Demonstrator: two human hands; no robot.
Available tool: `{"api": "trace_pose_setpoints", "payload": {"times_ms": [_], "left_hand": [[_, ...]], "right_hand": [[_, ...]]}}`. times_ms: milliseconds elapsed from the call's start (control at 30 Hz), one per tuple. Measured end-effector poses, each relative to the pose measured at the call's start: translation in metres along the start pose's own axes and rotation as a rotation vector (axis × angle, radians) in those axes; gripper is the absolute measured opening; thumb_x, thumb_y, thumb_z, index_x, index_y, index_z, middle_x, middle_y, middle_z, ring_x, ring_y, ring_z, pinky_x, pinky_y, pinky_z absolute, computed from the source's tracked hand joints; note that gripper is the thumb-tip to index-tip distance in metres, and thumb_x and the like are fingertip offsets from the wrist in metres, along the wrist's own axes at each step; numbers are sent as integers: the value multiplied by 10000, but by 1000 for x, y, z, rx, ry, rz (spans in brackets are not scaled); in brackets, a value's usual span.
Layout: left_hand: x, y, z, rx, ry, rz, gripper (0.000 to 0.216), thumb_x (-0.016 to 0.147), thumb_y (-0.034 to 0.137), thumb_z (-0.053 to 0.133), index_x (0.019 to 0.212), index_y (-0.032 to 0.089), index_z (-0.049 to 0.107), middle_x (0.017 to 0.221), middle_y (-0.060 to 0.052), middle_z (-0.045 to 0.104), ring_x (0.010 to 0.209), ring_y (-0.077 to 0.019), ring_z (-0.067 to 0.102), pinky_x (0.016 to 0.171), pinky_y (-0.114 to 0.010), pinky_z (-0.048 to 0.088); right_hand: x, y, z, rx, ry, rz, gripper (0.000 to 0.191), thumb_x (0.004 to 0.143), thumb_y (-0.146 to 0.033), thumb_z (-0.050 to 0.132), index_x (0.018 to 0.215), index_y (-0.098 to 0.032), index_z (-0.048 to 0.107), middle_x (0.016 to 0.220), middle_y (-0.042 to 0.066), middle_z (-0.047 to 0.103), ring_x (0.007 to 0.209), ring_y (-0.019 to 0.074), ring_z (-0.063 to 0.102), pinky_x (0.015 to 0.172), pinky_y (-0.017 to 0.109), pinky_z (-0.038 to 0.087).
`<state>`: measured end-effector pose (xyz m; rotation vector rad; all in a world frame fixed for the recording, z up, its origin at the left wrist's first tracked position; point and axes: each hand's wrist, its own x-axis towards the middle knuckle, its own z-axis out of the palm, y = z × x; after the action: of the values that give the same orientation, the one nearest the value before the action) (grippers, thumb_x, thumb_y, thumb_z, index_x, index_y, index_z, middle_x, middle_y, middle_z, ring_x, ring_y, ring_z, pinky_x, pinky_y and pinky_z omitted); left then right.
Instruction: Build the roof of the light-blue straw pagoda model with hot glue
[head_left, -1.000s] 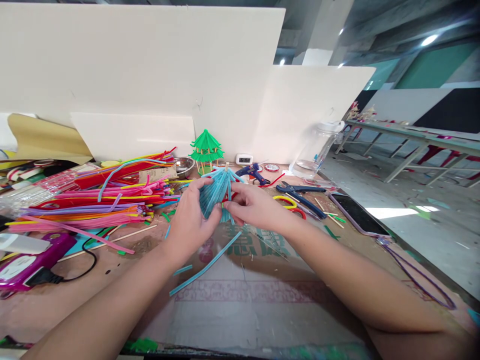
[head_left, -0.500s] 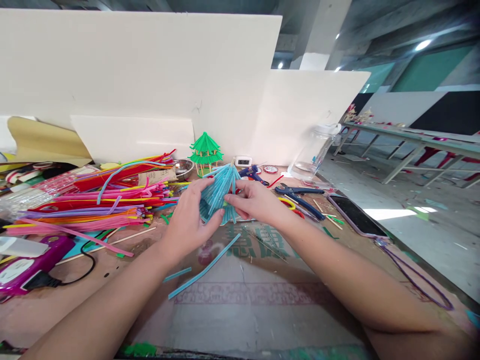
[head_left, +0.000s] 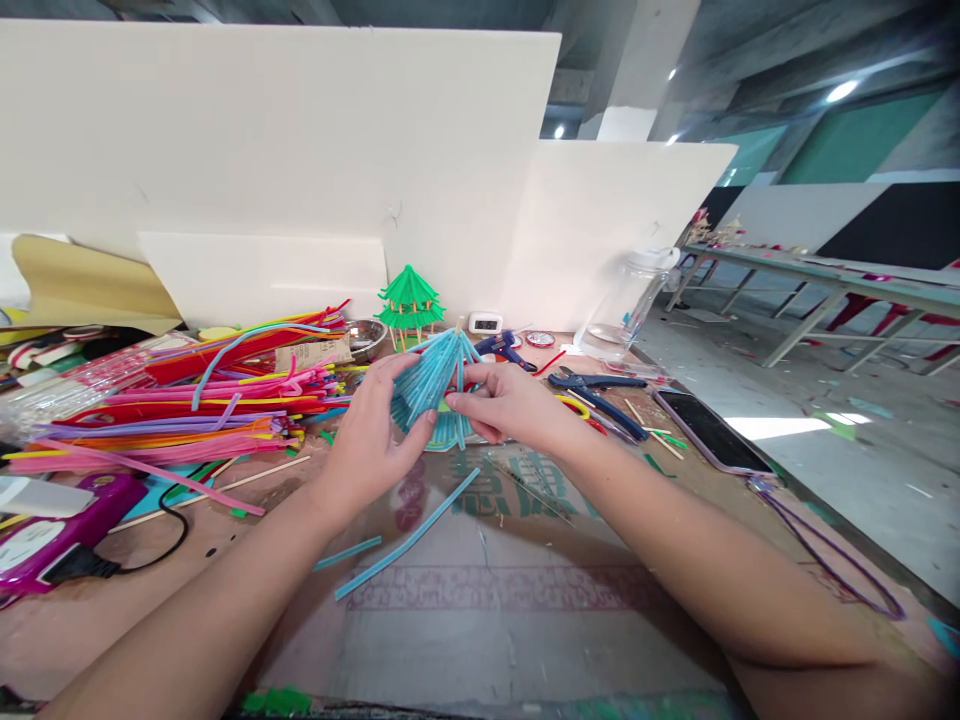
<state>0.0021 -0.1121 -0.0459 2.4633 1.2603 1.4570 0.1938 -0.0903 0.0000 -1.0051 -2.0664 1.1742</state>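
A cone-shaped roof of light blue pipe cleaners (head_left: 435, 375) stands in the middle of the work table, its tip pointing up. My left hand (head_left: 369, 425) curves round its left side, with the fingers behind and the thumb against the near lower edge. On the right side of the cone, my right hand (head_left: 511, 402) pinches a blue pipe cleaner between thumb and fingers; the fingertips partly hide it. Nearer to me lie a long loose blue pipe cleaner (head_left: 409, 535) and a shorter blue piece (head_left: 348, 554).
A green two-tiered pagoda model (head_left: 409, 305) stands behind the cone. Bundles of coloured pipe cleaners (head_left: 217, 395) and a purple power strip (head_left: 82, 520) lie left. Rightward are a glue gun (head_left: 504, 347), pliers (head_left: 600, 382), a phone (head_left: 709, 430) and a clear jug (head_left: 626, 315).
The cone has shifted slightly left and turned a little between my hands. My left hand has moved slightly left with it; my right hand keeps its pinch.
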Motion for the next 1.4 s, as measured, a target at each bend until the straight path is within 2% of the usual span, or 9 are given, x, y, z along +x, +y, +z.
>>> {"api": "trace_pose_setpoints", "payload": {"times_ms": [167, 333, 467, 533, 633, 800, 967, 1200, 1400], "left_hand": [[-1, 1, 0, 9, -2, 11, 529, 853, 264, 568, 1333, 181, 362, 1326, -134, 477, 1248, -252, 456, 1057, -426, 379], [-1, -1, 1, 12, 0, 10, 503, 864, 238, 546, 1332, 180, 370, 1325, -127, 488, 1239, -243, 465, 1054, -424, 382], [-1, -5, 0, 1, 6, -67, 485, 873, 247, 533, 1328, 194, 376, 1318, -124, 496, 1216, -250, 483, 1025, -439, 404], [0, -9, 0, -21, 7, -103, 479, 876, 251, 529, 1328, 192, 381, 1320, -123, 496, 1215, -249, 488, 1027, -439, 405], [0, -15, 1, -67, 4, -146, 473, 887, 269, 524, 1333, 190, 385, 1314, -124, 507, 1211, -248, 501, 1039, -448, 400], [-1, -20, 3, -123, -5, -185, 469, 898, 308, 518, 1339, 212, 394, 1337, -131, 497, 1224, -263, 500, 1009, -465, 433], [-1, -20, 4, -128, -4, -174, 493, 890, 306, 531, 1351, 207, 387, 1324, -134, 507, 1215, -263, 509, 1000, -461, 441], [0, -18, 2, -67, 4, -148, 498, 878, 292, 536, 1345, 194, 393, 1295, -129, 530, 1208, -262, 509, 1018, -457, 415], [0, -14, 1, -39, -7, -131, 503, 875, 291, 536, 1350, 215, 388, 1331, -117, 514, 1225, -267, 495, 1024, -465, 405]], "right_hand": [[2, 3, 4, 34, 38, -9, 159, 857, -299, 558, 899, -156, 614, 360, -106, 455, 320, 64, 351, 377, 182, 274], [-1, -1, 1, -121, 50, -25, 198, 883, -314, 519, 933, -159, 632, 396, -81, 507, 341, 79, 417, 410, 197, 315], [-4, -4, -13, -262, 236, -73, 257, 859, -367, 562, 998, -171, 652, 478, -46, 560, 424, 105, 493, 451, 223, 339], [-4, -3, -21, -247, 346, -121, 216, 823, -376, 608, 895, -173, 636, 550, -31, 583, 485, 106, 516, 481, 227, 353], [-3, -1, -27, -220, 411, -167, 211, 797, -370, 629, 750, -171, 579, 610, -18, 589, 541, 103, 512, 511, 228, 358], [-1, 0, -24, -243, 368, -166, 153, 826, -291, 560, 767, -161, 614, 665, -12, 599, 585, 103, 497, 559, 238, 361], [1, 4, -21, -160, 376, -173, 88, 783, -252, 602, 806, -168, 603, 684, -29, 570, 597, 99, 473, 567, 239, 363], [1, 6, -20, -157, 398, -192, 222, 771, -357, 656, 743, -187, 515, 610, -65, 451, 548, 87, 389, 511, 226, 304], [0, 5, -20, -168, 311, -203, 259, 873, -395, 524, 729, -181, 550, 594, -29, 554, 542, 105, 485, 535, 238, 366]]}}
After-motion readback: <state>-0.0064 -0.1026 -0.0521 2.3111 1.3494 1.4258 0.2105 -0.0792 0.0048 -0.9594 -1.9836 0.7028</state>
